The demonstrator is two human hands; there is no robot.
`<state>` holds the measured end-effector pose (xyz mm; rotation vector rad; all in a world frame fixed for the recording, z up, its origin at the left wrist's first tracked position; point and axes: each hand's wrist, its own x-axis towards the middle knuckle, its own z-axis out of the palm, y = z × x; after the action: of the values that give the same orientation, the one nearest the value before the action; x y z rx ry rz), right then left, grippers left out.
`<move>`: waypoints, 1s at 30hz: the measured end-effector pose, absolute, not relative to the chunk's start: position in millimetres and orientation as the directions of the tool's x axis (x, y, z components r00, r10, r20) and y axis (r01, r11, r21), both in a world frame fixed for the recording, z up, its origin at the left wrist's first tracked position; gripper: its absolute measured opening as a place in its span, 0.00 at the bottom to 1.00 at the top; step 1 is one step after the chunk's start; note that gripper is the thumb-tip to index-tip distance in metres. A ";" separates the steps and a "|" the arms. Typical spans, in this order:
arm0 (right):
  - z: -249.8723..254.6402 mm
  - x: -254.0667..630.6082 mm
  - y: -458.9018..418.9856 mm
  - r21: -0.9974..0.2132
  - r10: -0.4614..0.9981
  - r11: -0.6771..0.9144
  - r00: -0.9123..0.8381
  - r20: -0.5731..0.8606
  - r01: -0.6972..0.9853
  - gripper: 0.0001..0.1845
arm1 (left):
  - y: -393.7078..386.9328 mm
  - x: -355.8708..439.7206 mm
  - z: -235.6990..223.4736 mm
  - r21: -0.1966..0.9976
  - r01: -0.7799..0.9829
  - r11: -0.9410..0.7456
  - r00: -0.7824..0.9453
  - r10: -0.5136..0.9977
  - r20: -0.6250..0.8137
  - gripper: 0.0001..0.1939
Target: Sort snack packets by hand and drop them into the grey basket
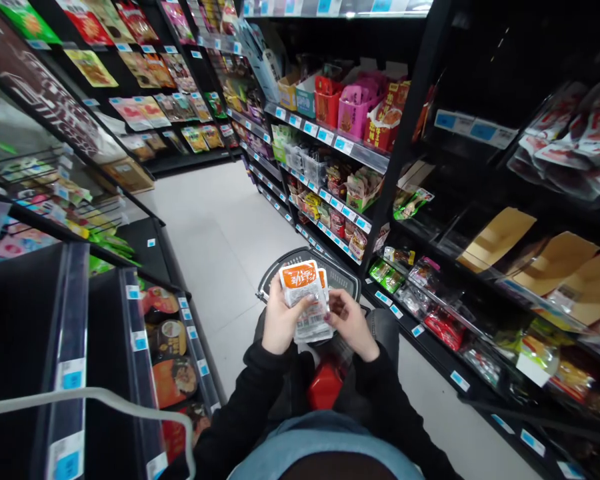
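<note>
My left hand (283, 319) is closed around a small stack of flat snack packets (303, 291), its thumb lying across the front one. The front packet is white and silver with an orange top label; a similar one peeks out behind its right edge. At the stack's right side, my right hand (351, 323) pinches the edge with bent fingers. Both hands are above my lap, over a dark grey shopping basket (343, 268) on the floor. What lies inside the basket is mostly hidden by my hands and the packets.
Shelves with boxed snacks (361, 107) rise ahead and to the right, beside open cardboard boxes (497, 243) and hanging packets (575, 140). At left, a low shelf holds round-lidded tubs (173, 339). A white cable (105, 393) crosses the lower left. Pale floor (205, 227) runs between the shelves.
</note>
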<state>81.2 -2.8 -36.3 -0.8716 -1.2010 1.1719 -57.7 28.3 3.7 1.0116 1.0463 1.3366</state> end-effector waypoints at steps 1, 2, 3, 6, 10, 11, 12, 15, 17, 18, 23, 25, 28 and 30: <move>-29.6 78.1 -7.3 -0.958 0.974 0.224 0.013 0.225 -0.180 0.20 | 26.9 -54.6 4.5 0.971 -0.240 -0.006 -0.015 1.000 0.003 0.36; -25.2 75.9 -10.4 -0.962 0.975 0.222 0.059 0.215 -0.157 0.18 | 25.5 -52.4 5.4 0.972 -0.235 -0.006 -0.005 1.000 0.005 0.32; -22.9 74.6 -12.3 -0.967 0.975 0.213 0.096 0.201 -0.139 0.16 | 24.1 -50.9 6.3 0.973 -0.232 -0.002 0.003 1.000 0.002 0.29; -22.0 74.8 -14.4 -0.976 0.975 0.192 0.138 0.176 -0.106 0.14 | 20.6 -48.7 9.2 0.970 -0.243 0.022 0.002 1.000 -0.022 0.27; -21.1 77.1 -17.6 -0.979 0.972 0.192 0.153 0.180 -0.063 0.14 | 18.0 -46.5 11.8 0.954 -0.294 0.055 0.024 0.998 -0.050 0.27; -20.6 77.3 -18.7 -0.979 0.971 0.194 0.157 0.182 -0.065 0.14 | 17.7 -46.0 11.9 0.949 -0.308 0.059 0.037 0.998 -0.050 0.27; -20.2 77.3 -19.6 -0.978 0.969 0.197 0.163 0.183 -0.071 0.15 | 17.6 -45.4 11.8 0.945 -0.322 0.060 0.048 0.998 -0.047 0.26; -20.9 77.1 -21.4 -0.972 0.960 0.217 0.200 0.196 -0.087 0.15 | 17.5 -43.8 11.3 0.934 -0.352 0.059 0.067 0.997 -0.038 0.24; -21.6 77.6 -21.7 -0.968 0.950 0.234 0.234 0.208 -0.091 0.16 | 17.5 -42.6 11.6 0.931 -0.360 0.062 0.086 0.996 -0.033 0.24; -21.5 78.2 -21.8 -0.967 0.945 0.240 0.250 0.212 -0.089 0.16 | 17.6 -41.9 12.0 0.931 -0.360 0.062 0.098 0.995 -0.028 0.23; -18.5 85.2 -22.6 -0.971 0.908 0.238 0.359 0.215 -0.019 0.18 | 19.2 -38.7 15.9 0.931 -0.361 0.053 0.106 0.994 -0.016 0.23; -20.1 90.6 -22.3 -0.971 0.881 0.237 0.418 0.220 0.010 0.18 | 21.1 -39.1 17.8 0.921 -0.386 0.059 0.081 0.996 -0.030 0.24; -28.4 102.2 -20.8 -0.973 0.810 0.228 0.548 0.207 0.032 0.18 | 25.7 -43.2 19.8 0.911 -0.404 0.078 0.052 0.997 -0.062 0.25; -35.3 111.9 -19.7 -0.975 0.764 0.223 0.620 0.177 0.004 0.18 | 28.9 -47.4 20.1 0.908 -0.410 0.085 0.028 0.996 -0.080 0.26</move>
<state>111.9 -19.7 -35.3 -1.2498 -0.7605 0.6012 -47.4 28.9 20.1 0.8396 0.9252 1.3119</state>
